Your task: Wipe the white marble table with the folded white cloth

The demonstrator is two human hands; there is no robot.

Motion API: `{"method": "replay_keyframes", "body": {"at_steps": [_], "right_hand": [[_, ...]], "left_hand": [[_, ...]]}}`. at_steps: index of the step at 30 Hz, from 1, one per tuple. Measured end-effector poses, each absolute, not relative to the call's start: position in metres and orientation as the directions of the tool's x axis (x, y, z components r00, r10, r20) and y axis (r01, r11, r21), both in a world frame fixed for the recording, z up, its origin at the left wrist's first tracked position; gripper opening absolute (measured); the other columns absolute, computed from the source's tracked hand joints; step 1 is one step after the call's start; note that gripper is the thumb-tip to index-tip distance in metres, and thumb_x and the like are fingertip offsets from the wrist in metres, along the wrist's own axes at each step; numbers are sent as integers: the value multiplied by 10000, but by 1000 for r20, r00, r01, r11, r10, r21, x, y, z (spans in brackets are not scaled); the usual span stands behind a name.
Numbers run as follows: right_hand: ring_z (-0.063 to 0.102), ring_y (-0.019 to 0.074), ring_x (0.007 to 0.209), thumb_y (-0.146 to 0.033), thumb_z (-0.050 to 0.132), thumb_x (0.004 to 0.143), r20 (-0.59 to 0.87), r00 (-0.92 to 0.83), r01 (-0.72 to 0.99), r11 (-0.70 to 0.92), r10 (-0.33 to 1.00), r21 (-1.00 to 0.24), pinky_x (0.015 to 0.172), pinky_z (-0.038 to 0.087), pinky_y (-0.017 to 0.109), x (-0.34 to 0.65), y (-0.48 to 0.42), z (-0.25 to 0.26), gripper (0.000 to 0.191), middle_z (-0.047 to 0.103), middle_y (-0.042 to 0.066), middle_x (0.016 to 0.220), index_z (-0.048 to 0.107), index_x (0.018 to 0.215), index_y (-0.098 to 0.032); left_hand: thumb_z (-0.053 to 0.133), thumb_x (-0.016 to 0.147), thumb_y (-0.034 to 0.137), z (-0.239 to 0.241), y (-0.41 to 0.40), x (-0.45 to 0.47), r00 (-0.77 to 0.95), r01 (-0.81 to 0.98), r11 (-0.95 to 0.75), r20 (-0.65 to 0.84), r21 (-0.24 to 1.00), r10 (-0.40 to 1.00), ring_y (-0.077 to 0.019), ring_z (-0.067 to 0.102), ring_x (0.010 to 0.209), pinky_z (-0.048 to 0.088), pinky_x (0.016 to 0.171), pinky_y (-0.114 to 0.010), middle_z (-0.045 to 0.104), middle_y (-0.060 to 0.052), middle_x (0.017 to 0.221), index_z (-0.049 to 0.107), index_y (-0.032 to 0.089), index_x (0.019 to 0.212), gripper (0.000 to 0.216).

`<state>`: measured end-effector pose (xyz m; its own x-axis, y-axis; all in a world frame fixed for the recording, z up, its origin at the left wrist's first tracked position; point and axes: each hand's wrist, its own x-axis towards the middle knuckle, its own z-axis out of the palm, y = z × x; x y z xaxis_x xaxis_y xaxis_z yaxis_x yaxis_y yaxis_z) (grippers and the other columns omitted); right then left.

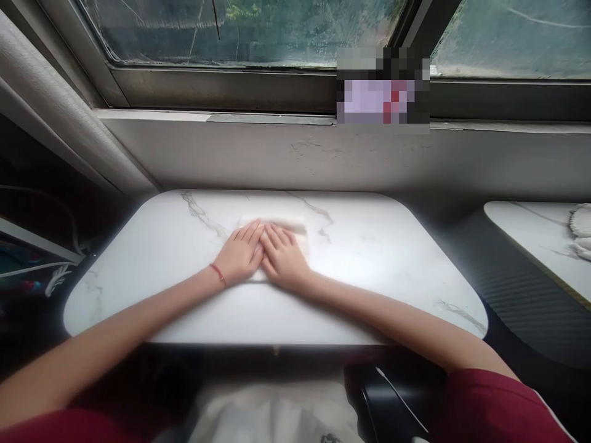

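Note:
My left hand (pixel 241 253) and my right hand (pixel 284 257) lie side by side, fingers stretched out flat, pressing on a folded white cloth (pixel 295 226) in the middle of a white marble-patterned table (pixel 378 258). The cloth is nearly the table's colour and is mostly covered by my hands; only its far edge and right side show. A thin red string circles my left wrist. Neither hand grips anything.
A grey wall and window sill (pixel 277 117) rise just behind the table. A second white table (pixel 530 237) with something pale and lacy on it stands at the right, across a dark gap. Dark clutter sits at the far left.

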<state>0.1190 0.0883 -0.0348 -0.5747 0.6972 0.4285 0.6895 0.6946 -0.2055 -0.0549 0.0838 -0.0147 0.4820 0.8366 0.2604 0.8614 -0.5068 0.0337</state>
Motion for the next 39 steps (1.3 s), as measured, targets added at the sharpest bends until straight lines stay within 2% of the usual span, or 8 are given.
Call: {"method": "replay_keyframes", "body": {"at_steps": [6,13,17,22,29,39], "right_hand": [[323,380,1489,-277,381,990,448,-653,594,780,611,-198,1212,258,566,101,31,-32,558,406,264,1572,475,1459,11],[321,407,1481,-287,407,972,444,-704,543,823,555,-167,1195,273,570,77,22,-31,579,397,293,1562,465,1450,33],[338,403,1472,-303,412,971,430,-715,539,827,551,-163,1195,267,560,59,42,-29,568,410,285,1558,490,1431,22],[361,377,1468,-297,406,975,426,-712,545,822,559,-168,1194,273,527,37,82,-28,549,435,263,1553,504,1425,2],[354,333,1483,-277,398,980,415,-725,534,829,550,-167,1209,258,489,11,141,-32,531,445,221,1562,505,1438,-31],[399,320,1454,-274,415,975,435,-714,536,828,548,-163,1200,269,463,-30,196,-33,503,498,206,1525,541,1408,-50]], "left_hand": [[297,1002,283,-15,11,-78,437,886,-463,308,15,845,-282,366,1498,349,1205,-453,410,-186,1596,396,57,1521,575],[301,1001,295,-12,-5,-107,431,893,-450,301,-8,851,-274,388,1488,356,1203,-433,419,-177,1593,404,69,1516,572],[297,990,297,-11,12,-122,392,911,-413,284,14,875,-268,385,1492,354,1206,-440,415,-162,1599,388,95,1532,586],[273,985,318,-10,50,-140,351,929,-368,250,23,902,-268,369,1500,330,1218,-440,409,-180,1599,414,57,1505,599],[267,991,340,-6,101,-161,289,952,-301,177,45,941,-255,308,1528,270,1239,-438,352,-180,1631,360,28,1529,629],[280,1006,364,-5,152,-196,223,966,-239,153,98,963,-252,288,1536,246,1245,-435,327,-163,1646,351,68,1541,616]]}}
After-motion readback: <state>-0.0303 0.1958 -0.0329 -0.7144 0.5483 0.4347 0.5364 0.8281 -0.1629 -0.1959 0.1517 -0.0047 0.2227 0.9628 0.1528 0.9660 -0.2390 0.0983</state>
